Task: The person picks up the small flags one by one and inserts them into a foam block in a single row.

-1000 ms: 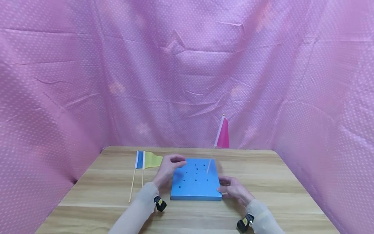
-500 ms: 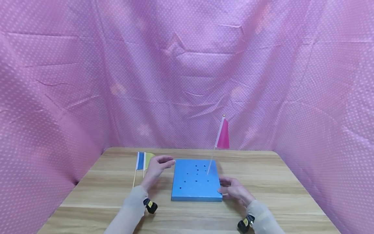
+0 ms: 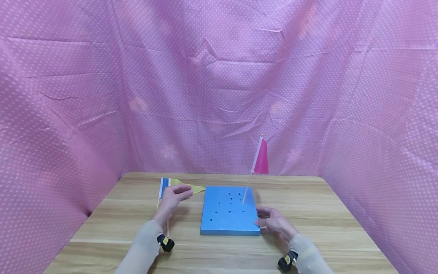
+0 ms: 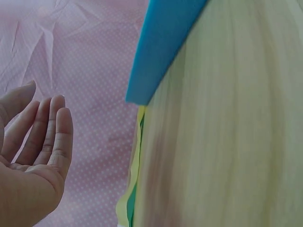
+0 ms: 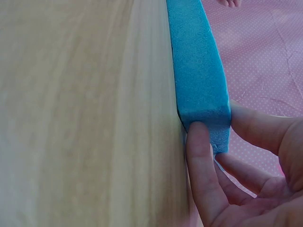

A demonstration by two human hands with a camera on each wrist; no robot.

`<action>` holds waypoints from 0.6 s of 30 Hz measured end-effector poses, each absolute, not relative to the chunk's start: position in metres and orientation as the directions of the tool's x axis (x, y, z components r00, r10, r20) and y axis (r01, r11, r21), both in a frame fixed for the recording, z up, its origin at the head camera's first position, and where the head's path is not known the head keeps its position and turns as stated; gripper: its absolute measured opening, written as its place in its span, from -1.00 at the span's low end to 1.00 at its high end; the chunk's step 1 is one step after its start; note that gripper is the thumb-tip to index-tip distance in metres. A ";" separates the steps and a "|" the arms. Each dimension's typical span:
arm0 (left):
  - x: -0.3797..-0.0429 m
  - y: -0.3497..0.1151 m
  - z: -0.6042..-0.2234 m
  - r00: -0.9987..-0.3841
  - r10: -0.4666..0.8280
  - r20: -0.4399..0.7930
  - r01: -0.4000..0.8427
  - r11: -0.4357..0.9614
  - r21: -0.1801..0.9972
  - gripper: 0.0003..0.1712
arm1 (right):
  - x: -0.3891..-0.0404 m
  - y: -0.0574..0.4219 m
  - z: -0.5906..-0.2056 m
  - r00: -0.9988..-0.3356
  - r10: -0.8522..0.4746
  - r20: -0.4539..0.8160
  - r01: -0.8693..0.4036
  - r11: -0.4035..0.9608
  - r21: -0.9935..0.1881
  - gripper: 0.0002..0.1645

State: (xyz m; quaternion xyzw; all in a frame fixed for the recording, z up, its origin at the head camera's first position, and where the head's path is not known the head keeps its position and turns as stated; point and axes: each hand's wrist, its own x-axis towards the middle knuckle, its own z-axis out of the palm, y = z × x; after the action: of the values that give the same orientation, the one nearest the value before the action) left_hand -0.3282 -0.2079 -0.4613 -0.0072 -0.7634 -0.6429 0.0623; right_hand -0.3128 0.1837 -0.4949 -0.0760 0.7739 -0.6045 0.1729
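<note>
Pink dotted curtain [image 3: 219, 76] hangs round three sides of a pale wooden table [image 3: 325, 228], which fills the lower part of the frame. At lower centre lies a blue board [image 3: 226, 224], flat on the wood, dotted with small holes. From its upper right part leans a pink flag [image 3: 261, 158], the foot of its stick meeting the board and its top tilted to the right.

Both forearms reach in from the bottom edge, pale sleeves [image 3: 138, 249] to the wrists. The person's left hand [image 3: 172, 199] is over at left of centre, raised above the wood with nothing in it. Its fingers are loosely bent and point toward the board; the left wrist view shows the palm facing the camera and the fingers clear of the yellow cloth.

Just behind that hand lie a blue flag [image 3: 164, 186] and a yellow flag [image 3: 196, 188], side by side, the yellow tip reaching the board's upper left corner.

On the other side, the right hand [image 3: 275, 220] lies low, its thumb and fingers pinching the board's lower right corner.
</note>
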 end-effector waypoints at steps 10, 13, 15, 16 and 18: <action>-0.329 -0.227 -0.467 -0.992 -0.108 0.065 0.041 0.209 0.977 -0.50 | -0.313 0.182 -0.494 -0.931 -0.314 -0.184 0.103 0.257 -0.961 -0.20; -0.329 -0.234 -0.467 -0.994 -0.097 0.057 0.036 0.201 0.979 -0.50 | -0.313 0.181 -0.493 -0.932 -0.310 -0.185 0.104 0.259 -0.960 -0.19; -0.329 -0.238 -0.467 -0.994 -0.091 0.054 0.034 0.203 0.979 -0.49 | -0.313 0.181 -0.493 -0.933 -0.309 -0.183 0.102 0.262 -0.960 -0.20; -0.329 -0.241 -0.467 -0.995 -0.088 0.050 0.032 0.200 0.979 -0.49 | -0.313 0.181 -0.493 -0.933 -0.311 -0.181 0.100 0.261 -0.960 -0.20; -0.328 -0.246 -0.467 -0.996 -0.076 0.047 0.031 0.202 0.979 -0.47 | -0.312 0.181 -0.493 -0.933 -0.313 -0.179 0.097 0.260 -0.961 -0.20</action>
State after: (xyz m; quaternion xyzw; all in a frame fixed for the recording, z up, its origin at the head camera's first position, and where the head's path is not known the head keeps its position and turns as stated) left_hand -0.3280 -0.2463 -0.4672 0.0144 -0.7740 -0.6317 0.0422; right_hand -0.3124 0.1809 -0.4930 -0.0698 0.7755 -0.6041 0.1699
